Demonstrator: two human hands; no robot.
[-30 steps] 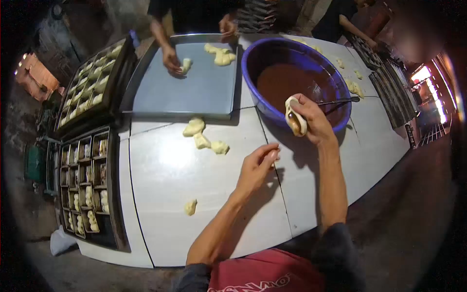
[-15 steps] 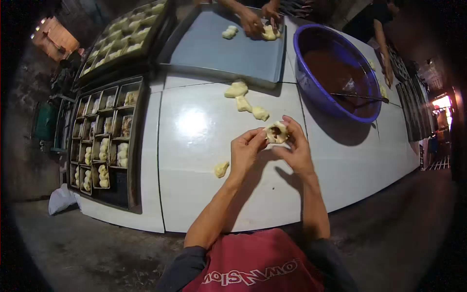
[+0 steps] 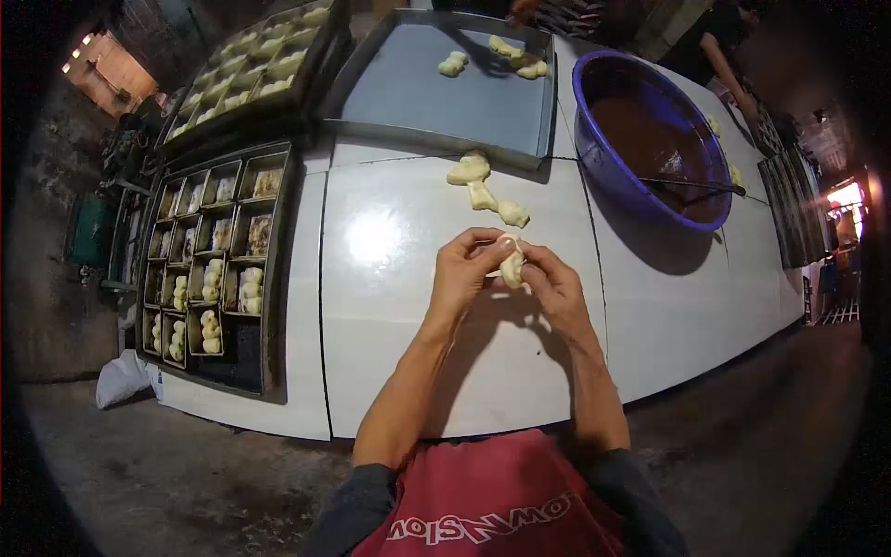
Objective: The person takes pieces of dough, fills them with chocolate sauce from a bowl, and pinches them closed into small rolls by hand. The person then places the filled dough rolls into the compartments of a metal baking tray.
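Fingers of the left hand (image 3: 461, 271) and right hand (image 3: 560, 290) pinch one dough piece (image 3: 511, 267) between them, above the white table (image 3: 390, 343). Just beyond it lie three lumps (image 3: 472, 169); farther off stands a tray (image 3: 408, 84) and, to its right, a purple tub (image 3: 601, 162) holding brown paste (image 3: 640, 130).

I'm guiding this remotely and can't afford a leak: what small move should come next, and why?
Probably a gentle pinch along the edge of the dough. The left hand and right hand already have their fingers on it from both sides, and I can't tell from this view whether it is closed all round.
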